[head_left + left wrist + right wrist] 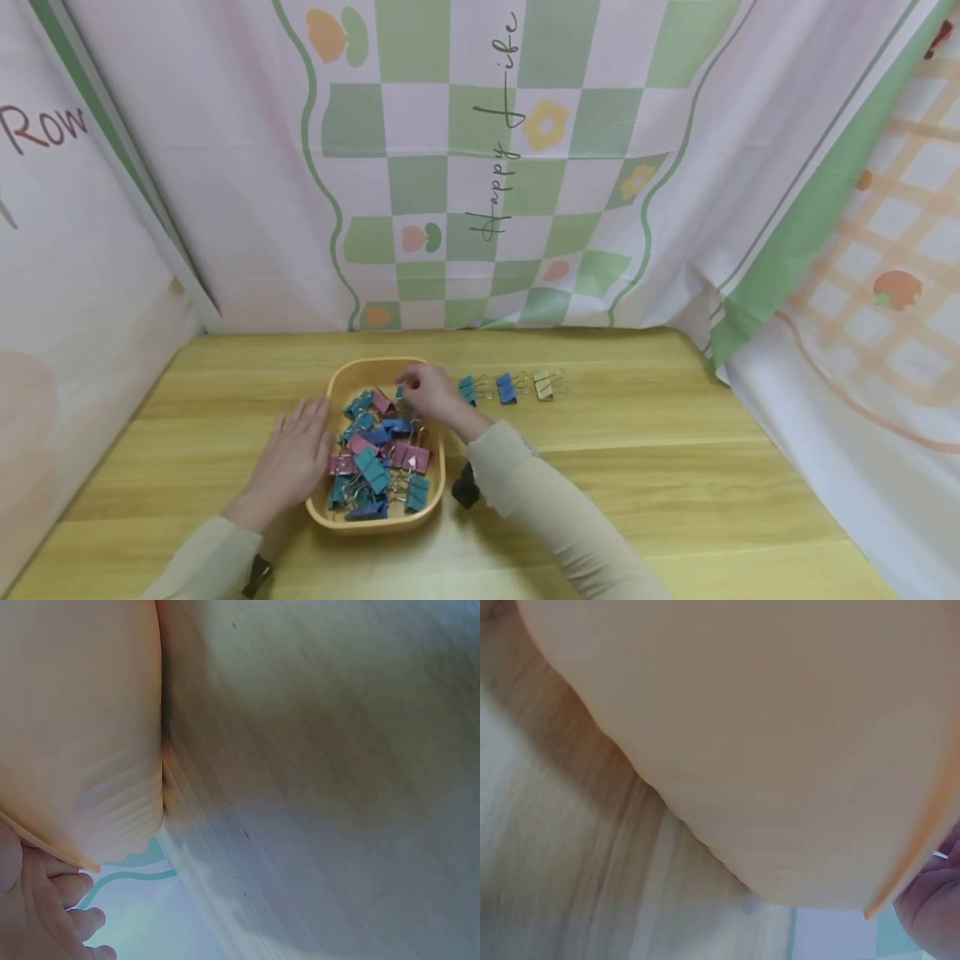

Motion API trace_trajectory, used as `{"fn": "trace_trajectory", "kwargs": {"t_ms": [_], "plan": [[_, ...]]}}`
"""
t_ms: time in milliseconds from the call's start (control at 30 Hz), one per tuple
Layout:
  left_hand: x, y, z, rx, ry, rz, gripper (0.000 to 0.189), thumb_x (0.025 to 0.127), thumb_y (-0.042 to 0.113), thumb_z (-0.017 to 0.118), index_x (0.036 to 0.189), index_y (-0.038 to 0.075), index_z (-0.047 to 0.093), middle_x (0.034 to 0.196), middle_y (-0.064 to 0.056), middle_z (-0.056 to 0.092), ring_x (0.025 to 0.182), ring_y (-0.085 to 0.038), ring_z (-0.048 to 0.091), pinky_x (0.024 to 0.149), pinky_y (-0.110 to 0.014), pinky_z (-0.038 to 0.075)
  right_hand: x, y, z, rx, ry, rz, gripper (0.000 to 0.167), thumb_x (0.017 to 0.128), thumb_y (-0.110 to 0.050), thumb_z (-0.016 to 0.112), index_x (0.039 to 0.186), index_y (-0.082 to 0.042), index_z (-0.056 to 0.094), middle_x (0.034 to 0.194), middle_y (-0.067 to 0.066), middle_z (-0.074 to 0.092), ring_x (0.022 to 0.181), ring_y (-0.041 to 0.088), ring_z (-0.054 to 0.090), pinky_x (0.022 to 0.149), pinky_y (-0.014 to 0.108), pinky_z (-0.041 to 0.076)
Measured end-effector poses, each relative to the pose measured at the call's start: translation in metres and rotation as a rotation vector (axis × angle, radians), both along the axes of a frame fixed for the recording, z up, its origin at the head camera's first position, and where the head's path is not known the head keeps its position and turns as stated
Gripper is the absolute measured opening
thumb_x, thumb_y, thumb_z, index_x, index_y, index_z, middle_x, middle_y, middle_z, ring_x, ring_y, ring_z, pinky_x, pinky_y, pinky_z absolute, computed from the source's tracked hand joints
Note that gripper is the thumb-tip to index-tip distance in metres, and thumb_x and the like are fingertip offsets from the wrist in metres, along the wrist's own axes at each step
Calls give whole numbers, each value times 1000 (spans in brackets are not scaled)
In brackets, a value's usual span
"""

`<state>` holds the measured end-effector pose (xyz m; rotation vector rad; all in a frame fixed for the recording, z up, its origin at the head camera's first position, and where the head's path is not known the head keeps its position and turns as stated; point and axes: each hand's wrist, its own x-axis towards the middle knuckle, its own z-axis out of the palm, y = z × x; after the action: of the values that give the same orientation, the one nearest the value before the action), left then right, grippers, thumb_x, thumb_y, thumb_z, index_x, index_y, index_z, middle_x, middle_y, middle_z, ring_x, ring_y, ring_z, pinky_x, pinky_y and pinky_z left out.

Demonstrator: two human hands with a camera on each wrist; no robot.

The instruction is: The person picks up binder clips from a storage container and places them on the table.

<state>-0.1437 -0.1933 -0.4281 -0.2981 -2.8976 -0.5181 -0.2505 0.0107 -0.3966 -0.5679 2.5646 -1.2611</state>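
An orange plastic basket holds a heap of teal, blue and pink binder clips. My left hand rests against the basket's left rim, its fingers extended; in the left wrist view its fingertips show beside the basket wall. Over the basket's far right corner, my right hand pinches a teal binder clip, mostly hidden by the fingers. The right wrist view shows mainly the basket's outer wall, with part of that hand beyond the rim.
Right of the basket, a teal clip, a blue clip and a pale yellow clip lie in a row on the wooden table. A checkered curtain hangs behind the table, with printed cloths at both sides.
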Motion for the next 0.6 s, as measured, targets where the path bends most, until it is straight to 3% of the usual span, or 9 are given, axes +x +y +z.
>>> {"fn": "trace_trajectory", "kwargs": {"t_ms": [267,467,600], "plan": [[1,1,4,4,30,-3,49,97,16,38,139,-9,28,144,-24,26,131,-45,18,105,-58,10,-3,7,8,-28,55,-46,26,84,3,53,108,-2,64,72,3,56,54,12,51,46,23,46],[1,1,4,2,16,-4,50,97,17,37,139,-9,27,144,-24,25,131,-45,17,106,-58,10,-6,14,12,-126,65,-93,21,85,3,55,104,0,66,79,5,60,61,14,57,60,36,55],[1,1,3,3,22,-4,50,97,16,37,139,-9,28,143,-25,26,131,-46,18,105,-58,10,-8,20,15,-155,83,-111,21,86,1,55,104,1,66,80,6,62,62,16,59,56,31,53]]}}
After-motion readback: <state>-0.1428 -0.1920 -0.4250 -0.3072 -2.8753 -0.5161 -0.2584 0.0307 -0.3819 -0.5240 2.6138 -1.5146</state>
